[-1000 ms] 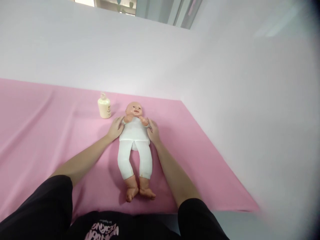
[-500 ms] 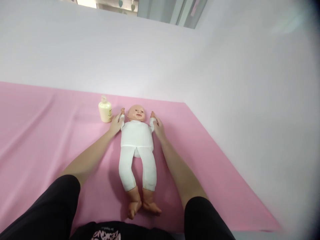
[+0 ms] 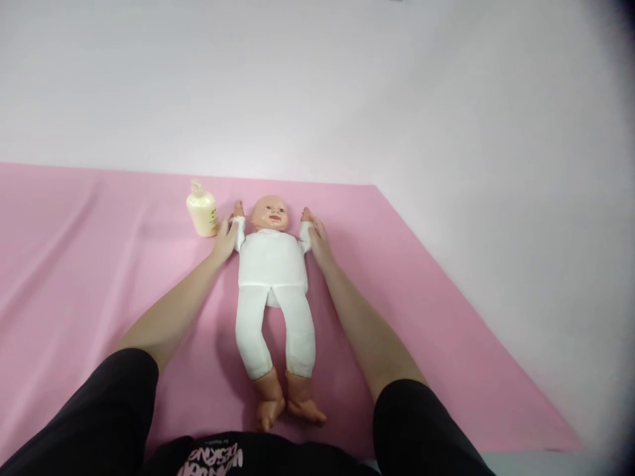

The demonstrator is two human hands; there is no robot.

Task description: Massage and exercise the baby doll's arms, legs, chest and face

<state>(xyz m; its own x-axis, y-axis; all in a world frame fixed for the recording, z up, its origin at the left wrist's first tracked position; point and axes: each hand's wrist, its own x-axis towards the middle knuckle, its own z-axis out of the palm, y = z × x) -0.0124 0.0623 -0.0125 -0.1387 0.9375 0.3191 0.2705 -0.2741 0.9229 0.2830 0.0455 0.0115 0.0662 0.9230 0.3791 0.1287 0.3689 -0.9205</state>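
Head view, left to right. Pink sheet (image 3: 74,264): covers the surface, its far edge against a white wall (image 3: 347,86). Bottle (image 3: 201,209): cream, upright near the sheet's far edge, just beside the left hand. Left hand (image 3: 225,239): closed on the doll's raised arm. Doll (image 3: 272,264): on its back mid-sheet, head toward the far edge, white suit, bare feet toward the near edge. Right hand (image 3: 319,239): closed on the doll's other raised arm.
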